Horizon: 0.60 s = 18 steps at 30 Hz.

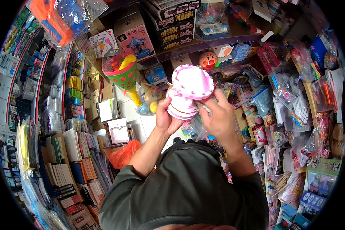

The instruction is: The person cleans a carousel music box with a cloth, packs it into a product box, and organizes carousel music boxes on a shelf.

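Observation:
A pink carousel-shaped music box (192, 82) with a scalloped, gold-beaded canopy is held up in front of me, its round base tilted toward the lower left. My left hand (168, 116) grips the side of the base, thumb up along its edge. Under the canopy's right edge, my right hand (218, 113) holds a crumpled greyish cloth (206, 107) against the toy. The figures beneath the canopy are mostly hidden. On the shelf beyond stands a printed music box carton (136, 40) with a carousel picture.
Purple-edged shelving (172, 53) with stacked black boxes (176, 31) runs ahead. A green and red racket-like toy (122, 73) hangs at the left, above an orange plastic bag (125, 154). Stationery shelves line the left; bagged toys (299, 109) crowd the right.

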Tool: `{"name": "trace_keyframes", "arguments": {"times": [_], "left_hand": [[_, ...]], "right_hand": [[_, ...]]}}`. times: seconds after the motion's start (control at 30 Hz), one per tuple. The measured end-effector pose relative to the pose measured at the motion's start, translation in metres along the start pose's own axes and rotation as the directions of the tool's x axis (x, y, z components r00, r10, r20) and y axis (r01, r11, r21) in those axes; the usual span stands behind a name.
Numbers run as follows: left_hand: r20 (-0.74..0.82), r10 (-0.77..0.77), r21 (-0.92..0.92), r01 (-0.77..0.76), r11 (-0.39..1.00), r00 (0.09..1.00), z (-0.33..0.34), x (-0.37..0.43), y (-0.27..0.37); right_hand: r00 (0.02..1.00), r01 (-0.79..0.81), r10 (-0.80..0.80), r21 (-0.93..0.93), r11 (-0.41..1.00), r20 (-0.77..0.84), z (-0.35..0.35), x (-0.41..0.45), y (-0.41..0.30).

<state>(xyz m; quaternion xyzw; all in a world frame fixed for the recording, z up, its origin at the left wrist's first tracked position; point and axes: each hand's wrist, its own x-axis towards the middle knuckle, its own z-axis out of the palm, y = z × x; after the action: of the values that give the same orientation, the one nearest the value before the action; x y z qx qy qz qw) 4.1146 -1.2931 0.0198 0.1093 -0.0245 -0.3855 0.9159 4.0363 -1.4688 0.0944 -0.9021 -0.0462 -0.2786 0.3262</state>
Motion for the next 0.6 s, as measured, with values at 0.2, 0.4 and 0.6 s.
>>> {"name": "trace_keyframes", "arguments": {"times": [0.2, 0.4, 0.6], "left_hand": [[-0.029, 0.455, 0.433, -0.399, 0.808, 0.89, 0.008, 0.0, -0.017], [-0.012, 0.608, 0.533, -0.51, 0.675, 0.793, 0.013, 0.003, -0.029], [0.219, 0.698, 0.744, -0.58, 0.332, 0.681, 0.003, 0.007, -0.036]], "right_hand": [[0.987, -0.148, 0.132, 0.208, 0.967, 0.086, 0.01, -0.004, 0.009], [0.937, -0.345, 0.315, 0.275, 0.897, 0.148, 0.011, -0.026, -0.015], [0.943, -0.29, 0.328, 0.357, 0.888, -0.05, 0.009, -0.026, -0.027]]}}
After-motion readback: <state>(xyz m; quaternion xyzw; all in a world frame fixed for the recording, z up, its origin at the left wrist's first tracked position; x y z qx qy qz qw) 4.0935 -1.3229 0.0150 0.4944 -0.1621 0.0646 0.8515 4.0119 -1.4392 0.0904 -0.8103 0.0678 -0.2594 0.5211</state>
